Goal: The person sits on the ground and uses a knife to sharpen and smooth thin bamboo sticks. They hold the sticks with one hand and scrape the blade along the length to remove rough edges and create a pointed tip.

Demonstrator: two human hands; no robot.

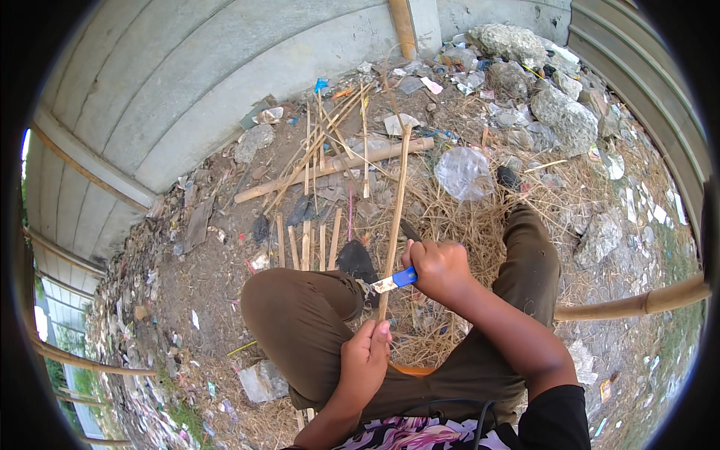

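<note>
- Blue colours the handle of the knife [406, 277], and the right hand [441, 268] has its fingers closed round it; the pale blade [383, 285] points left and crosses the bamboo stick [398, 199], though whether its edge bites into the wood cannot be told.
- The left hand [365, 351] pinches the near end of that stick between thumb and fingers, just below the blade.
- From this grip the stick slants up and away from the body, its far end above the ground litter.
- Brown trousers [300, 304] cover both legs; the left knee is sharply bent, and a dark shoe [356, 259] rests just left of the stick.
- Beyond the left knee, several short bamboo pieces [293, 247] lie side by side.
- Farther out, long thin strips [307, 154] lie across a thick bamboo pole [330, 172] on the ground.
- To the right of the stick sit a clear plastic piece [463, 173] and dry straw [472, 225].
- Pale rocks [566, 118] and scraps edge the far right, below corrugated sheeting [637, 67]; a grey panelled wall [217, 82] curves behind, at left.
</note>
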